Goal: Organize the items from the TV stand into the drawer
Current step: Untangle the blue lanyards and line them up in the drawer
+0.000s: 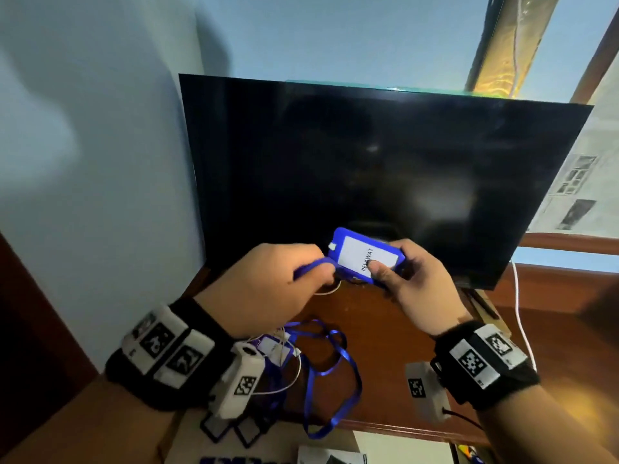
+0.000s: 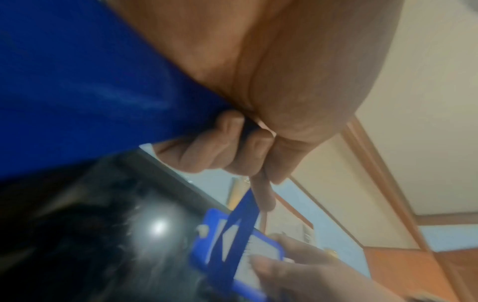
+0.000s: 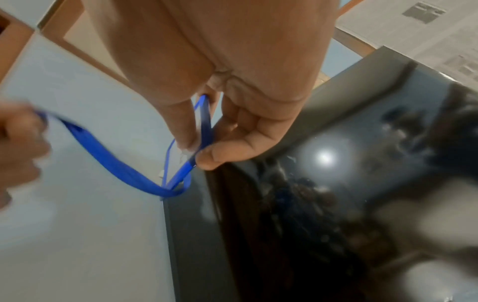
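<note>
A blue badge holder (image 1: 366, 255) with a white card reading "PELAWAT" is held up between both hands, above the brown table (image 1: 378, 333) and in front of the dark television (image 1: 385, 175). The right hand (image 1: 417, 286) pinches the holder, thumb pressed on the card's face and fingers curled behind it. The left hand (image 1: 268, 289), just beside it, is closed around the blue strap (image 1: 315, 264) that runs from the holder. Below the left wrist a second blue strap (image 1: 335, 373) lies looped on the table, with another badge (image 1: 273, 346) and a thin white cord (image 1: 294, 376) among it. A white cable (image 1: 521, 316) runs down beyond the right hand. Nearer than the wrists lie papers (image 1: 402, 447), too blurred to read.
</note>
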Available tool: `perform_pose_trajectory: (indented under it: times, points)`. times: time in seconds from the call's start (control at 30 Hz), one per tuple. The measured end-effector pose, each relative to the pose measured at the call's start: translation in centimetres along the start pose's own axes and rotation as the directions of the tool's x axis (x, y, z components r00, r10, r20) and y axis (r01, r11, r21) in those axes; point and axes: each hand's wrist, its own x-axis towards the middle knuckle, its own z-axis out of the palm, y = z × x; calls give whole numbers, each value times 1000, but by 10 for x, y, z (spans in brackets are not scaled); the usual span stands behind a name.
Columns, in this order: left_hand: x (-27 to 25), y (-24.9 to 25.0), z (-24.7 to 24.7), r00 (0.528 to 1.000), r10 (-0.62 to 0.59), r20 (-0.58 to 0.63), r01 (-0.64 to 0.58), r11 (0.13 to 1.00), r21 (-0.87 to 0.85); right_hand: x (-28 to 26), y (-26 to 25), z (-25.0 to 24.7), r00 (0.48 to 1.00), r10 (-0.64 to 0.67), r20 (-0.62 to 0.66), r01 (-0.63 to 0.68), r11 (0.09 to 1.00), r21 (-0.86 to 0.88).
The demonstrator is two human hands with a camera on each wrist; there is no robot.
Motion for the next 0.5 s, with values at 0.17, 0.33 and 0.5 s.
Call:
perform_pose_trajectory:
  times: [0.17,0.33,0.5]
  points:
    - [22,-87,-14,899,-433,65,411,886,216,-4,-6,-15,994,81,-79,-59,966,253]
    - [16,-97,-47,915,-403,-13,399,899,180,-1,12,-26,983,84,-163,-81,996,26]
    - [10,-5,-72,886,-75,457,51,997,63,-2,23,-4,997,53,-60,-64,976,-209]
